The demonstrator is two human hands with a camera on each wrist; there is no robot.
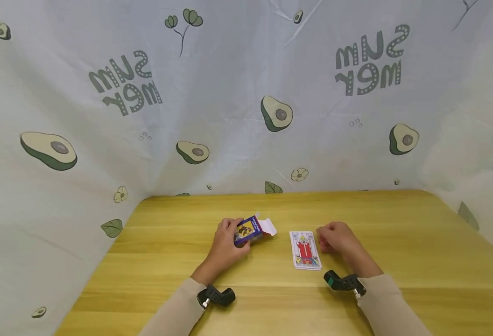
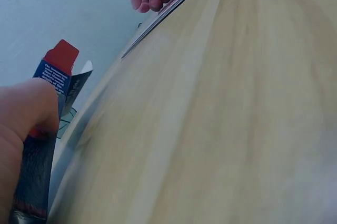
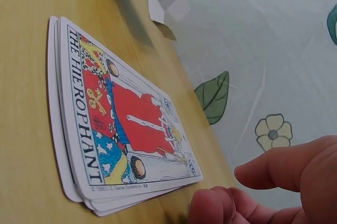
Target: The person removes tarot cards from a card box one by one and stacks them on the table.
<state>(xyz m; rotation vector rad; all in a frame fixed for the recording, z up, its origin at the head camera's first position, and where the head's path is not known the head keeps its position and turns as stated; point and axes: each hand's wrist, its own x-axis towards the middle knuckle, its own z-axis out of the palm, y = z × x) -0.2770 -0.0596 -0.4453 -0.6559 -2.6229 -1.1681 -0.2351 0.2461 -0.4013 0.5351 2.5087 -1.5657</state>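
Observation:
My left hand (image 1: 225, 246) grips a blue tarot card box (image 1: 246, 230), thumb along the near side and fingers over the far side. The box is tilted, its top open and its white flap (image 1: 268, 226) pointing right. To the right of it a small stack of tarot cards (image 1: 306, 250) lies face up on the table, slightly uneven at the edges. The top card (image 3: 137, 124) reads "The Hierophant". Just right of the stack is my right hand (image 1: 340, 240), its fingers loosely curled around nothing and the thumb apart from them.
Both hands are over a yellow wood-grain table (image 1: 166, 261). A pale cloth (image 1: 229, 93) printed with avocados and leaves hangs behind the table and along its sides. Each wrist carries a black camera mount (image 1: 216, 296).

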